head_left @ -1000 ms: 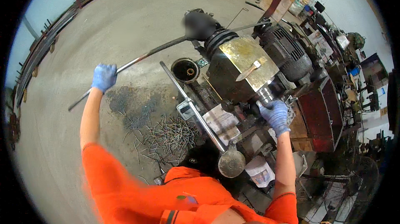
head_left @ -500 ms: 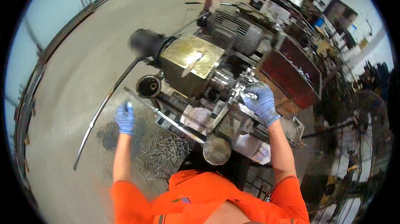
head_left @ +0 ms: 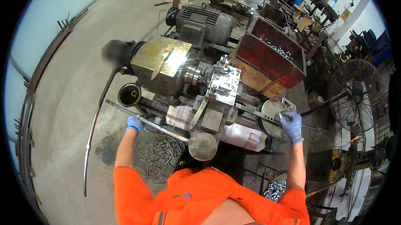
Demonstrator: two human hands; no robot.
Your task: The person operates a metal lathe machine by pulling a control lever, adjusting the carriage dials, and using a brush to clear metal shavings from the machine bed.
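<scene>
I stand at an old lathe (head_left: 167, 64) in orange sleeves and blue gloves. My left hand (head_left: 134, 124) is closed around a long steel bar (head_left: 150, 123) that runs along the machine's front. My right hand (head_left: 291, 125) grips a small metal handle on a round grey wheel (head_left: 270, 116) at the machine's right end. Between my hands sit the tool post (head_left: 224, 83) and a round knob (head_left: 202, 146).
A red metal bin (head_left: 271, 57) with small parts stands behind the lathe, beside an electric motor (head_left: 202, 20). A pile of metal offcuts (head_left: 161, 158) lies on the concrete floor at my feet. A standing fan (head_left: 355, 95) is at the right. A bent rod (head_left: 94, 129) leans at the left.
My left hand came in from the floor side and took hold of the front bar. My right hand left the tool post and moved right onto the round wheel.
</scene>
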